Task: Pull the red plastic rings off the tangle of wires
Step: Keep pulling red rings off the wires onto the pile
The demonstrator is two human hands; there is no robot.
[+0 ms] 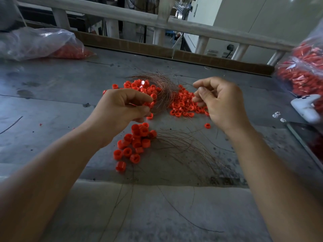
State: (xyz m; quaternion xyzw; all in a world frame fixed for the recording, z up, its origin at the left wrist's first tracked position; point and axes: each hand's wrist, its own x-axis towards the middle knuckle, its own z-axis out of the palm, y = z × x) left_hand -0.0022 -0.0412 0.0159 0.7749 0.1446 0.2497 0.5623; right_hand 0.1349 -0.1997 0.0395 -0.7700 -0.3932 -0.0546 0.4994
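Grey table [52, 105], seen from my head. Tangle of wires [164, 91] lies just beyond and between my hands. My left hand [120, 109] is closed, pinching a wire strand with red rings [150, 103] at its fingertips. My right hand [222, 102] pinches a thin strand; loose rings [134, 144] lie below.

Factory workshop; worn workbench [52, 95], bulk bags of red rings [304, 74]
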